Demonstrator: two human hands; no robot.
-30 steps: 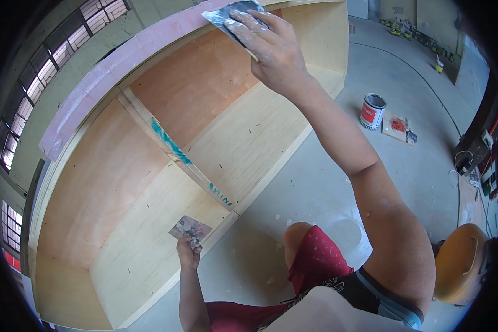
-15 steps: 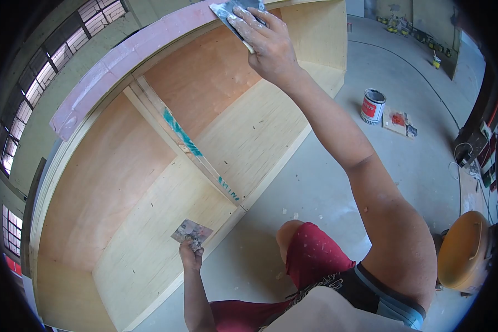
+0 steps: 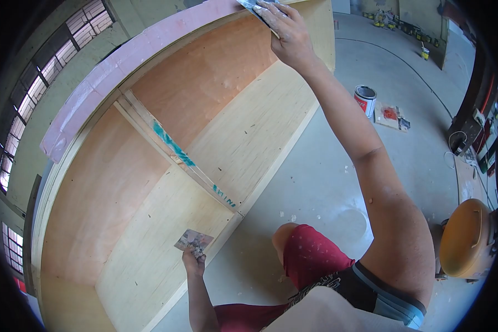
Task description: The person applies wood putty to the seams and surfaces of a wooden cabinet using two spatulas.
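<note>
At the top, my right hand [image 3: 289, 30] presses a flat grey scraper [image 3: 258, 10] on the far end of the pale pink curved edge [image 3: 122, 63] of a wooden cabinet [image 3: 205, 191]. White smears cover its fingers. Lower down, my left hand [image 3: 193, 261] grips a small square plate [image 3: 193, 242] smeared with filler, held over the cabinet's near board. Between the two hands runs a wooden divider with green marks [image 3: 173, 145].
An open paint can [image 3: 365, 100] stands on the floor beside a board with a red smear [image 3: 392, 117]. A yellow bucket [image 3: 463, 238] is at the right. Barred windows [image 3: 50, 69] line the left wall. Several small cans [image 3: 384, 21] stand far back.
My right hand and its scraper have moved right and slightly up along the pink edge. The view has shifted a little. My left hand still holds the plate, slightly lower in view.
</note>
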